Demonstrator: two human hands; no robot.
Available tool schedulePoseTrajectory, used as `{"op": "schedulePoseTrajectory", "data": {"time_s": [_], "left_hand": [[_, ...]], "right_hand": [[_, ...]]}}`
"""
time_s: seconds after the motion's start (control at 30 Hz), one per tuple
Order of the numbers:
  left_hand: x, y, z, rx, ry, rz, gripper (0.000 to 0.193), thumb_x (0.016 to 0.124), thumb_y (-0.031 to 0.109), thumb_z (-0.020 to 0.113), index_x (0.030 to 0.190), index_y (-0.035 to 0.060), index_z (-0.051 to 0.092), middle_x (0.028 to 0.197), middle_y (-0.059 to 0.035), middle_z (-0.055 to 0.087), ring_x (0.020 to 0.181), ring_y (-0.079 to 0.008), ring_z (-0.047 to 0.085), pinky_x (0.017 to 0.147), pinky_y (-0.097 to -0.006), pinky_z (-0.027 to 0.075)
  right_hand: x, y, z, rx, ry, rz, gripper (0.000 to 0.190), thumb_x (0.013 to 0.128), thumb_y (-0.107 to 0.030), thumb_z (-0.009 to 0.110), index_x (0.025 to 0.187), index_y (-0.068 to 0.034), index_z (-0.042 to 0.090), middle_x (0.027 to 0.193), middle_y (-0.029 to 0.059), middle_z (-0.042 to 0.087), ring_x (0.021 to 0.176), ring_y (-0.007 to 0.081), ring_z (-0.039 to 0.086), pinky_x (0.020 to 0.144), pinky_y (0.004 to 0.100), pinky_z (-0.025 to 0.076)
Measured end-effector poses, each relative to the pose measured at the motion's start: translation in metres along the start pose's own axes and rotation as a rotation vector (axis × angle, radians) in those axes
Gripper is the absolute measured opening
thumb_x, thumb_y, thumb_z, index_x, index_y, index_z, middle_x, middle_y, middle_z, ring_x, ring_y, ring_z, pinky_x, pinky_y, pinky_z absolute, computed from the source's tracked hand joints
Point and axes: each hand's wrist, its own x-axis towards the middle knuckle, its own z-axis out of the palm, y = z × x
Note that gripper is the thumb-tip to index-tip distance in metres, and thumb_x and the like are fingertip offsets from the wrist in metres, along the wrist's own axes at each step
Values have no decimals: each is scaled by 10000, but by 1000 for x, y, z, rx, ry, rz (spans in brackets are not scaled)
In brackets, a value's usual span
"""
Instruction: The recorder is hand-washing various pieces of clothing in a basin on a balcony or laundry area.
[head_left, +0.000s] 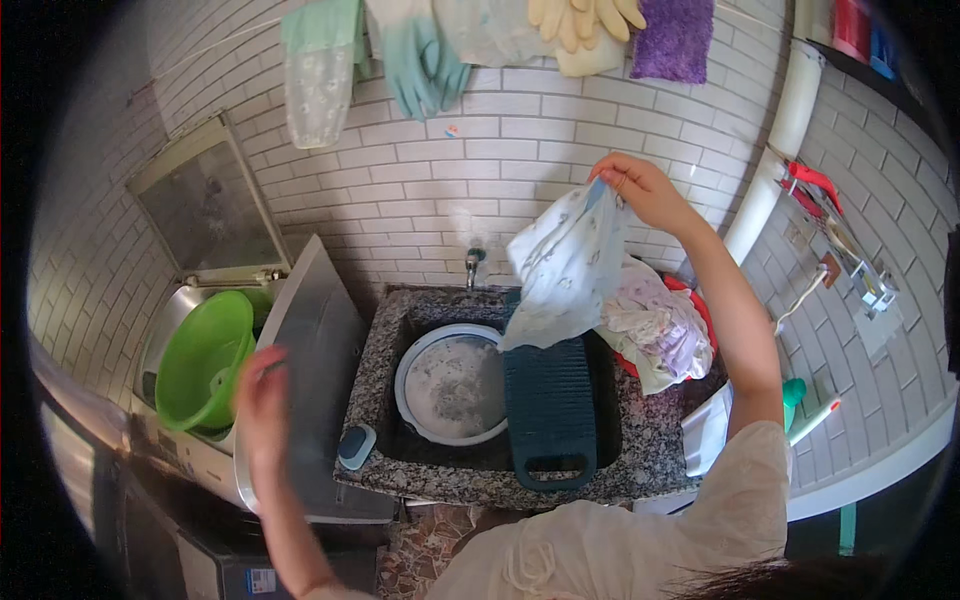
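My right hand (637, 187) is raised and pinches the top edge of a pale printed cloth (566, 262), which hangs above the stone sink. Beneath it, a dark ribbed washboard (551, 405) lies across the sink beside a round basin (452, 386) of sudsy water. A heap of pale clothes (660, 322) sits in a red container on the sink's right side. My left hand (262, 397), blurred, is over the grey panel next to a green plastic basin (202, 360); its fingers look bent, and whether it holds anything is unclear.
A tap (473, 262) juts from the tiled wall behind the granite sink (480, 484). A scrubbing brush (357, 447) rests on the sink's left front corner. Rubber gloves (425, 64) and cloths hang above. At left, a raised lid (214, 202) stands over the green basin.
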Motion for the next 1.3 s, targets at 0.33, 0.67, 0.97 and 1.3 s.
{"op": "schedulePoseTrajectory", "data": {"time_s": [0.33, 0.67, 0.97, 1.3], "left_hand": [[52, -35, 239, -137, -579, 2, 268, 806, 111, 562, 1040, -20, 549, 891, -83, 610, 794, -144, 562, 728, -268, 444], [102, 6, 163, -592, -464, -507, 336, 853, 316, 558, 914, -10, 609, 839, -81, 638, 720, -137, 595, 636, -266, 466], [121, 12, 141, -493, -305, -455, 414, 843, 429, 541, 874, 16, 558, 729, -34, 577, 658, -122, 540, 599, -280, 431], [146, -2, 120, -616, -174, -485, 459, 848, 443, 524, 953, -4, 545, 871, -105, 620, 784, -190, 607, 657, -334, 485]], "right_hand": [[-26, -10, 43, -155, -99, -252, 147, 872, -103, 459, 920, -38, 582, 816, 69, 589, 751, 160, 560, 669, 291, 433], [-52, 37, 14, 173, 106, 266, 209, 939, -217, 387, 923, -54, 517, 781, 12, 530, 719, 83, 514, 624, 223, 449], [-30, 40, 22, 261, 295, 189, 172, 918, -236, 424, 888, -83, 495, 728, -16, 454, 664, 87, 411, 611, 214, 356], [-22, 44, 20, -653, -284, 7, 322, 751, -177, 597, 1055, -87, 543, 906, 145, 588, 853, 303, 564, 728, 357, 449]]}}
